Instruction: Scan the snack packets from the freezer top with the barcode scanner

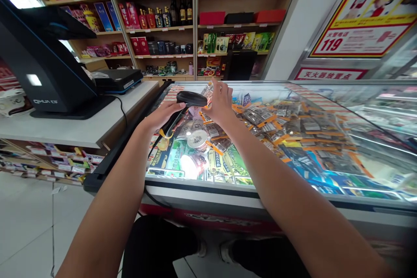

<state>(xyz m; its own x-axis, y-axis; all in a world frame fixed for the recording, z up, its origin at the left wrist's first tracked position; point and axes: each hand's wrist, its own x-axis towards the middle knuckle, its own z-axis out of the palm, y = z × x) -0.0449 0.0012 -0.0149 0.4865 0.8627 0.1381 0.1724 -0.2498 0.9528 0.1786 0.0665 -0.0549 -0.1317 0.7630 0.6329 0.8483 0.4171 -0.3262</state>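
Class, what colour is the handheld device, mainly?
Mainly black; the handheld device shows best in the head view.

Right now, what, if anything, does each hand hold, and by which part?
The left hand holds the scanner by its upper handle. The right hand seems to hold a packet, its grip mostly hidden.

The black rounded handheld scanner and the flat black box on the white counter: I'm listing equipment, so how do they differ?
The black rounded handheld scanner has a slim handle and oval head; the flat black box is broad and squarish. The scanner is in the left hand; the box rests on the white counter. The scanner shows a yellow band by its handle; the box, blue edging. Both are mainly black.
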